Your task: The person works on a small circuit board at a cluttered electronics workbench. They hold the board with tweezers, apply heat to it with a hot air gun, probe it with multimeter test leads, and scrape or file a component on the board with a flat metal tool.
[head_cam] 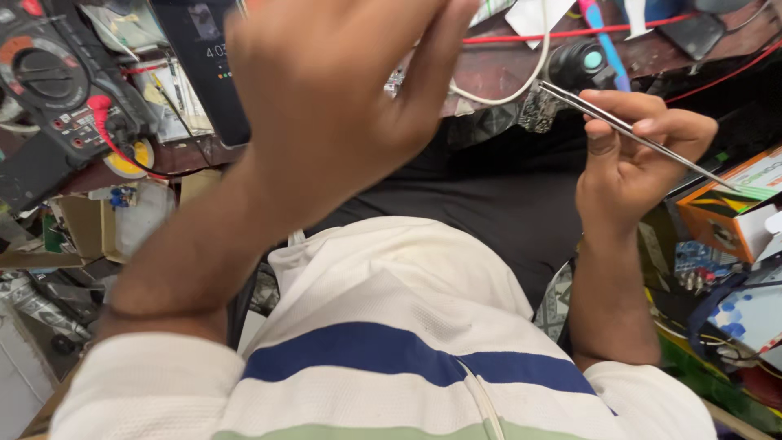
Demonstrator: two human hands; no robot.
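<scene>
My right hand is raised at the right and grips slim metal tweezers between thumb and fingers, their tips pointing up-left toward a small black round device. My left hand is lifted close to the camera at the top centre, fingers together and reaching up out of view; I see nothing held in it. Below both hands are my white shirt with a navy and a green stripe and my dark lap.
A black and red multimeter with a red lead lies at the top left beside a dark phone with a lit screen. Red wires and a white cable cross the worn bench edge. Colourful boxes crowd the right.
</scene>
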